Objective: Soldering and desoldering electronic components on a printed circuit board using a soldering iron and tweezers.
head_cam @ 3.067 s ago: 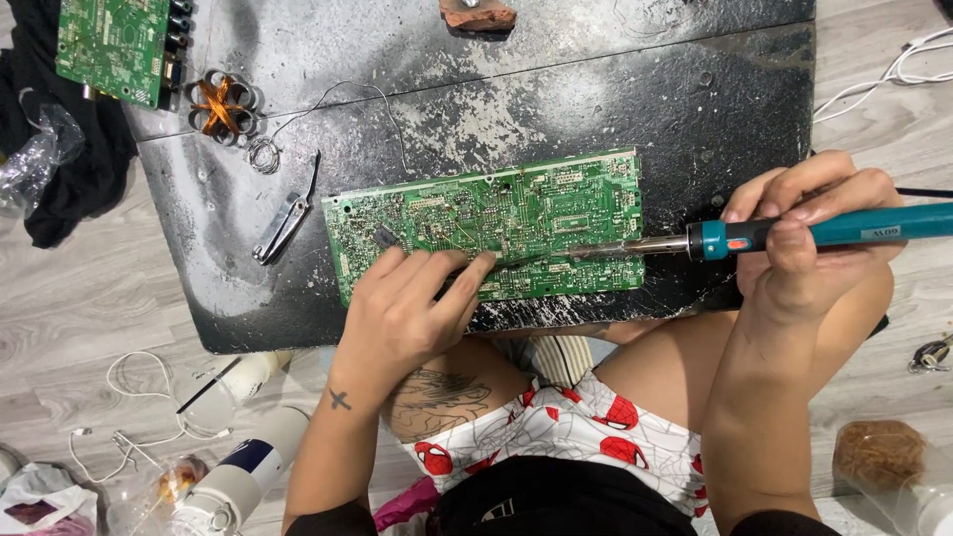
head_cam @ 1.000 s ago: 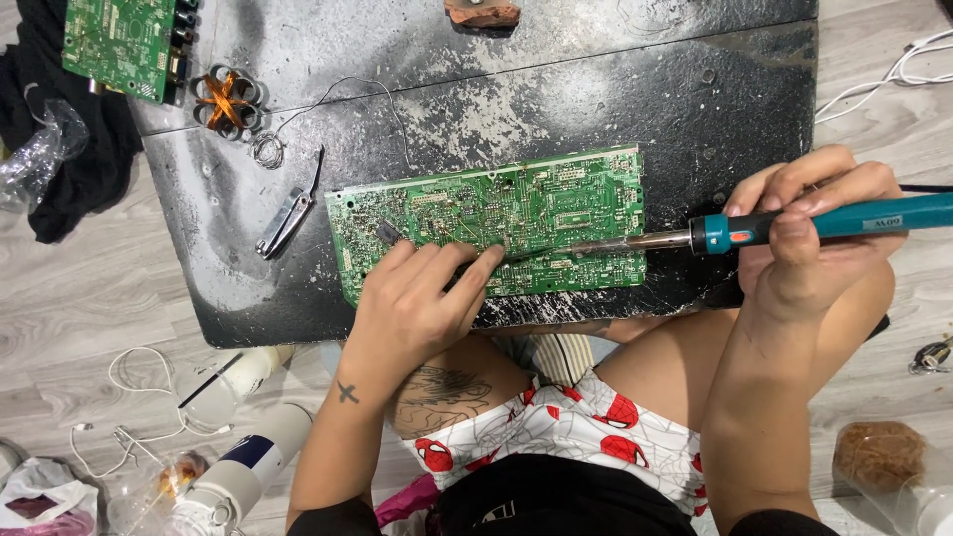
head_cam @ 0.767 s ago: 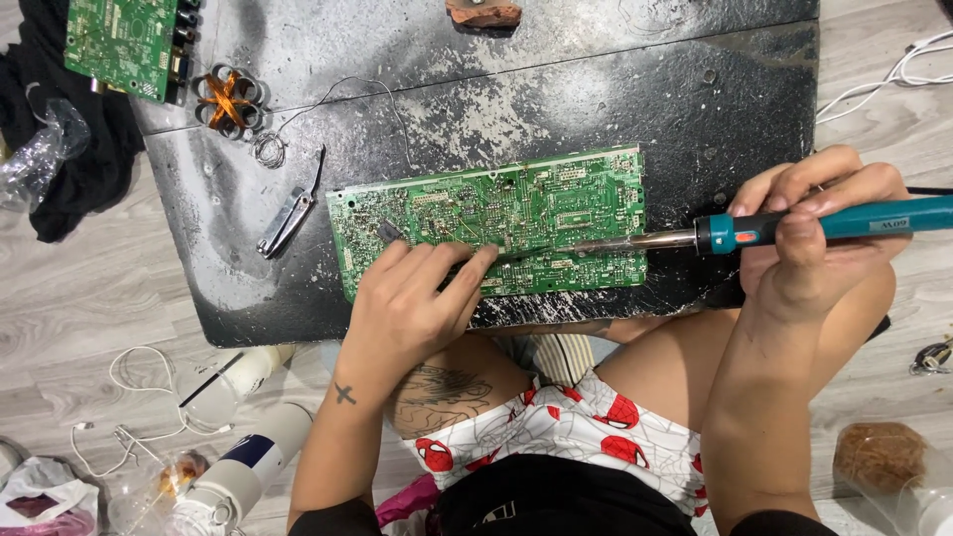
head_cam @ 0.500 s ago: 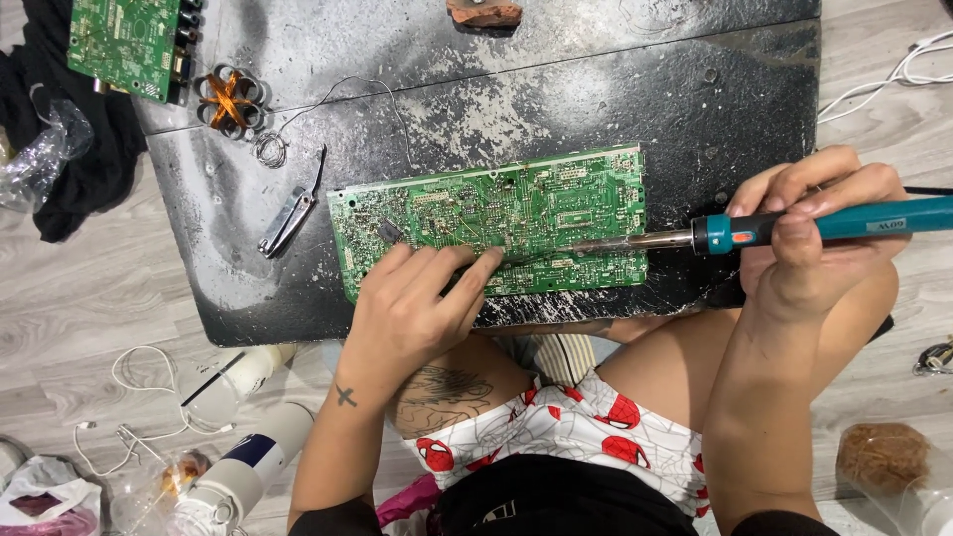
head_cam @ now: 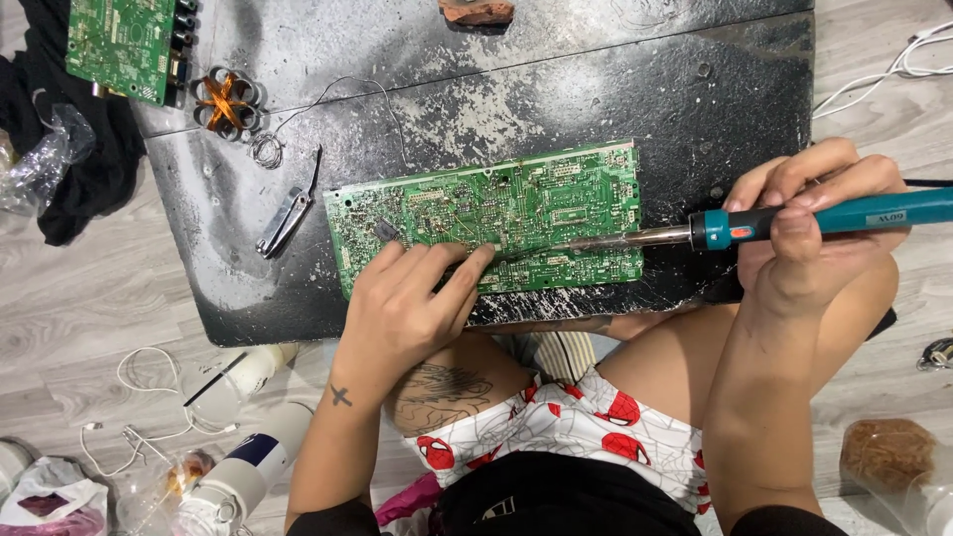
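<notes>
A green circuit board (head_cam: 536, 203) lies solder side up on a scorched black slab (head_cam: 596, 99). My left hand (head_cam: 412, 308) rests on the board's near left edge, fingers pressing it down, and seems to pinch something thin that I cannot make out. My right hand (head_cam: 814, 243) grips a teal-handled soldering iron (head_cam: 794, 218). Its metal shaft reaches left across the board, and the tip sits just past my left fingertips, touching the board.
A second green board (head_cam: 119, 45) lies at the slab's far left corner beside a copper coil (head_cam: 226, 99) and thin wire. Metal clippers (head_cam: 283, 218) lie left of the board. Bottles, white cables and bags litter the wooden floor at lower left.
Almost nothing differs. The iron's tip stays on the same spot of the board and my left hand keeps its place; the view shifts very slightly.
</notes>
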